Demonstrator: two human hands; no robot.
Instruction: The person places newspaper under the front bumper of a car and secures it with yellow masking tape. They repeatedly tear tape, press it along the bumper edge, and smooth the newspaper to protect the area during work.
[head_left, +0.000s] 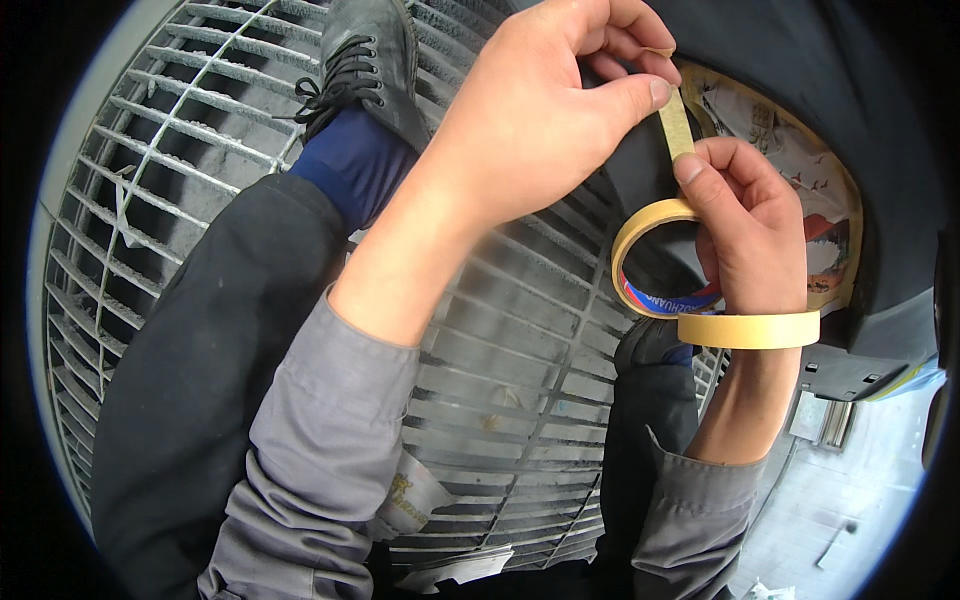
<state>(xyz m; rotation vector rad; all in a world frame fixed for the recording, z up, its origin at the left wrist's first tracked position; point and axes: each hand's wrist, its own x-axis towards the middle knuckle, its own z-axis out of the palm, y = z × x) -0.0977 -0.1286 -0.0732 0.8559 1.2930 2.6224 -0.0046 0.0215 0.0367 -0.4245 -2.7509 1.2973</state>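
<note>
My left hand (551, 112) pinches the free end of a masking tape strip (678, 129) between thumb and fingers. My right hand (754, 225) grips the strip lower down, and a yellow masking tape roll (628, 240) hangs from that hand. Around my right wrist sits a second tape roll (748, 331) like a bracelet. Just beyond both hands is a dark curved panel (885, 112), apparently a vehicle part. Printed sheeting (814, 176) covers an opening in it, with tape along the edge.
Underfoot lies a dusty metal floor grating (517, 300). My left shoe (367, 60) stands on it, and my right shoe (641, 349) is partly hidden. A crumpled printed wrapper (412, 499) and white paper (465, 566) lie low in view. Pale floor (817, 510) shows at right.
</note>
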